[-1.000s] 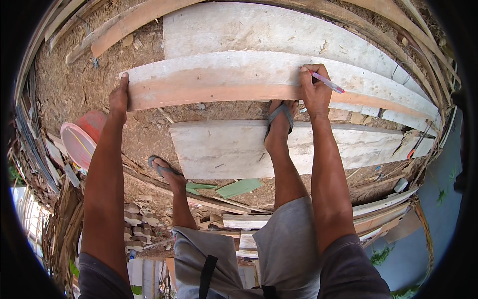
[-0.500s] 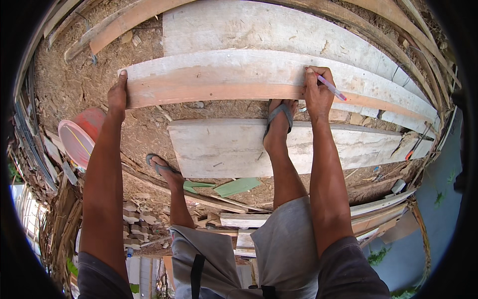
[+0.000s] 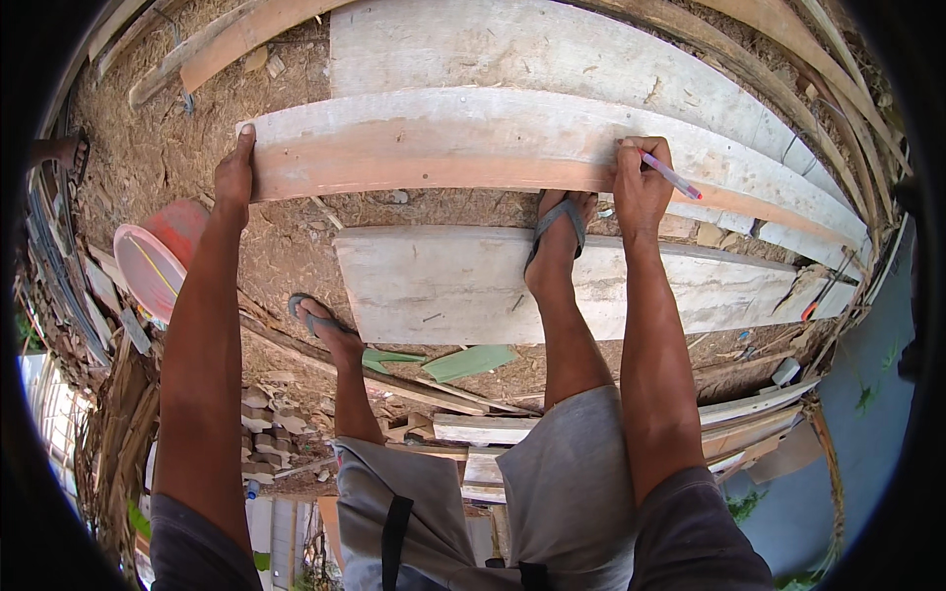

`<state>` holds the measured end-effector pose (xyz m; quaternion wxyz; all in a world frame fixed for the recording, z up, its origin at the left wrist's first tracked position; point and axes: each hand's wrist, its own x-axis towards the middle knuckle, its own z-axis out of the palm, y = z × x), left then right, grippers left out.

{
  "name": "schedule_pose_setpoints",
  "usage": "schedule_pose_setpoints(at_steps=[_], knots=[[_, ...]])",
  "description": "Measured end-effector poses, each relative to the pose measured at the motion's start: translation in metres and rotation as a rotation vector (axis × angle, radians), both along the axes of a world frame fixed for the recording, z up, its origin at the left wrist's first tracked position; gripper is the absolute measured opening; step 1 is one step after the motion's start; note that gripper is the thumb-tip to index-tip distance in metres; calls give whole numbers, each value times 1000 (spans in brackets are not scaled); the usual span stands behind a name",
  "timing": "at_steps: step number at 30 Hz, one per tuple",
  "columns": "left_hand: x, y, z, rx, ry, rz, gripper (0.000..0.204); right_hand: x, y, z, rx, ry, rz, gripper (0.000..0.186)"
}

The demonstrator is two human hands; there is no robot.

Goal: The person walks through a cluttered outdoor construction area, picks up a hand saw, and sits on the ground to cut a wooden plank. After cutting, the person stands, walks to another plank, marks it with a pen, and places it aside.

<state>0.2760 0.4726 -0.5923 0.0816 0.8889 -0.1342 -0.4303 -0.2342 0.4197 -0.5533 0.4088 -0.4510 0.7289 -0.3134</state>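
A long plank (image 3: 424, 143), whitish with a bare reddish-brown band along its near edge, lies across the view in front of me. My left hand (image 3: 235, 175) is closed on its left end, the thumb on the upper face. Farther right, my right hand (image 3: 641, 187) holds a slim purple-pink pen (image 3: 672, 175) with a red end pointing to the right. The fingers of that hand rest at the plank's face, and the pen's writing tip is hidden there. Beneath the plank's near edge, my sandalled right foot (image 3: 557, 236) is partly covered.
A wide pale board (image 3: 552, 49) lies beyond the plank; another board (image 3: 434, 286) lies nearer, under my right leg. At left stands a red bucket (image 3: 148, 261). A foot of another person (image 3: 71, 153) shows at the left edge. Timber strips (image 3: 778, 89) line the far right.
My right hand has shifted slightly right with the pen. The plank and my left hand sit a little higher in view. Another person's foot has come in at the left.
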Motion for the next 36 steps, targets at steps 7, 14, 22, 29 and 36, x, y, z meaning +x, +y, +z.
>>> schedule_pose_setpoints(at_steps=[7,14,22,29,36], knots=[[-1,1,-1,-43,-57,-28,88,-3,9,-1,-36,-62,15,10],[0,3,-2,-61,-18,-11,87,1,6,-2,66,-119,35,18],[-4,1,2,-59,0,11,86,-5,5,-2,114,-32,118,13],[2,4,-4,-71,6,25,80,-4,0,-2,103,-19,127,11],[-23,14,22,-143,-183,-14,86,-17,36,25,238,-251,17,9]])
